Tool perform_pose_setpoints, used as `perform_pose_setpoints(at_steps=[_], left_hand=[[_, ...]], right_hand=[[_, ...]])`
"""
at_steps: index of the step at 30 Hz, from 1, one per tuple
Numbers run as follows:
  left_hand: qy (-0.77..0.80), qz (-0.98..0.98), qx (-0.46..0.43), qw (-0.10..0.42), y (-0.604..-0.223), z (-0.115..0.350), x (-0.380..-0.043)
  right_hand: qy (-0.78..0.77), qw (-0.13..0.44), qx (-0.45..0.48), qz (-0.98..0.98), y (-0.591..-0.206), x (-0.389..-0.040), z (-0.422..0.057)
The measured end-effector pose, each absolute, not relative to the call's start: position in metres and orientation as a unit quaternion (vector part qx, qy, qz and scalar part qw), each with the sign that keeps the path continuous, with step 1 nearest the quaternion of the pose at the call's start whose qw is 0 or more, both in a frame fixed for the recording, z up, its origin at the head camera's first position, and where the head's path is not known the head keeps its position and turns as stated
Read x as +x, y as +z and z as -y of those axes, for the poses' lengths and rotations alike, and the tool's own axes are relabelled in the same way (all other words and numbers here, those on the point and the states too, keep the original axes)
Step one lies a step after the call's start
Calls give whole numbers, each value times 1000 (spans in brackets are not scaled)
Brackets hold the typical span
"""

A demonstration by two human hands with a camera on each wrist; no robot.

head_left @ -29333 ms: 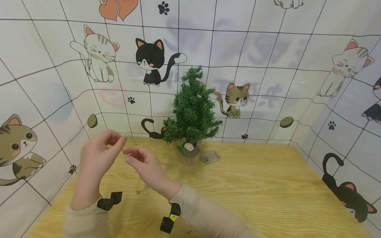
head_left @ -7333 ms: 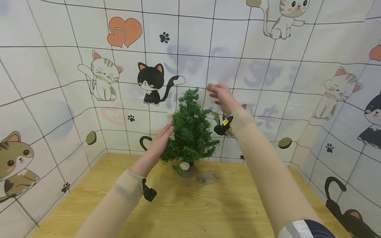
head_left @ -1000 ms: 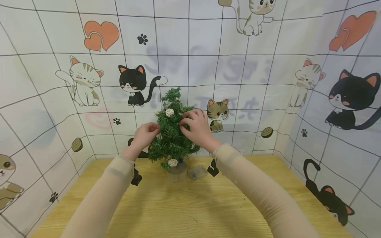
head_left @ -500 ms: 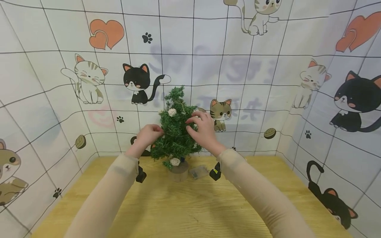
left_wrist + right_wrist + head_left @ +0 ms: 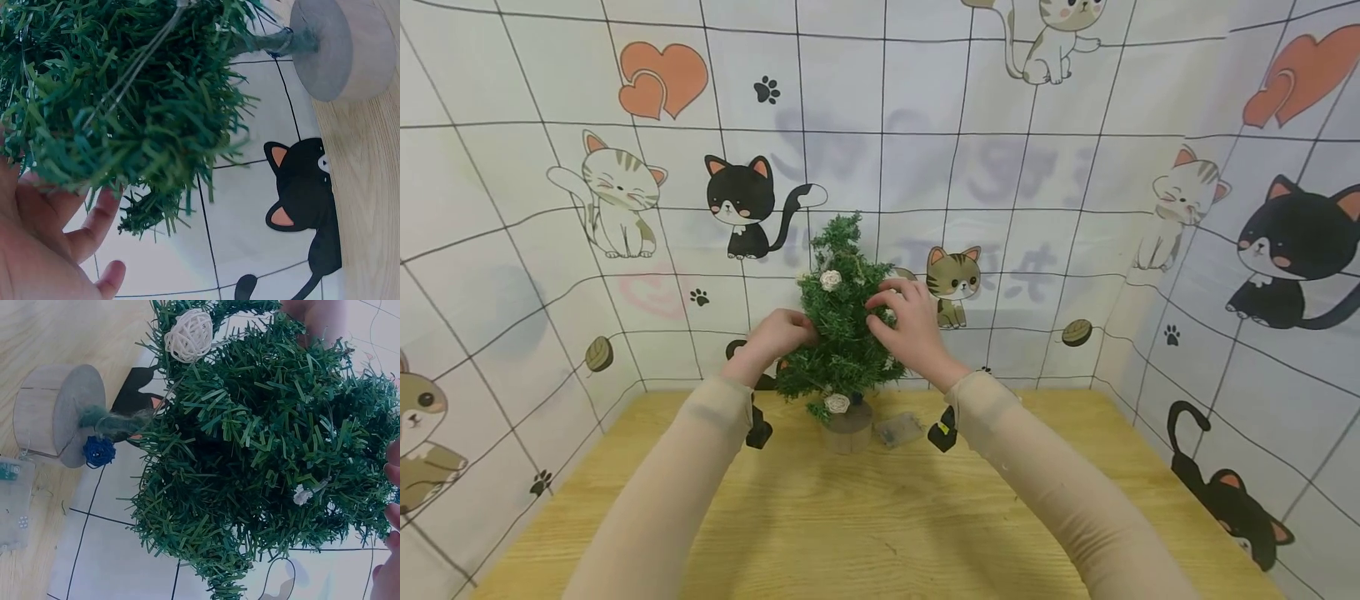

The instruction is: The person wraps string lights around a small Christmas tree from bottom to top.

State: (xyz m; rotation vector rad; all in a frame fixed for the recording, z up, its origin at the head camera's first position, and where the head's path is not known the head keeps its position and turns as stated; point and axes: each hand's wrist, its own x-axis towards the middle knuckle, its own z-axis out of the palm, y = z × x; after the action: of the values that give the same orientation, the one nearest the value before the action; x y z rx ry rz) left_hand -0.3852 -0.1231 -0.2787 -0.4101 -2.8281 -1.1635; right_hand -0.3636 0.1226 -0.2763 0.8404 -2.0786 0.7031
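A small green artificial Christmas tree stands on a round wooden base. My left hand reaches into its left branches. In the left wrist view the lower fingers are loosely spread, while foliage hides the thumb and index tips, so I cannot tell whether they pinch anything. On the opposite side, my right hand has its thumb and index apart, fingertips at the branches. One white rattan ball sits high on the front, another white rattan ball low down. Thin wire runs across the foliage.
A clear battery box lies on the wooden table to the right of the base. Near the trunk hangs a blue rattan ball. A cat-print curtain stands close behind the tree.
Earlier both hands handled wire left of the tree; later the right hand held up a pale ball. Within the last second the left hand has pushed slightly further into the branches; the right barely moved.
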Motion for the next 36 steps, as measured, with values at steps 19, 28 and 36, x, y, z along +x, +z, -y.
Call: perform_pose_setpoints(at_steps=[19,28,36], left_hand=[[-271,948,-114,120,-263,136,-365],[-238,956,-98,140,-240,154,-360],[-189,967,-101,139,-218,174,-360]], right_hand=[[278,398,341,805,-271,-368,-134],[261,380,323,827,-259,-380,-149],[262,376,279,844,-253,-395,-174]])
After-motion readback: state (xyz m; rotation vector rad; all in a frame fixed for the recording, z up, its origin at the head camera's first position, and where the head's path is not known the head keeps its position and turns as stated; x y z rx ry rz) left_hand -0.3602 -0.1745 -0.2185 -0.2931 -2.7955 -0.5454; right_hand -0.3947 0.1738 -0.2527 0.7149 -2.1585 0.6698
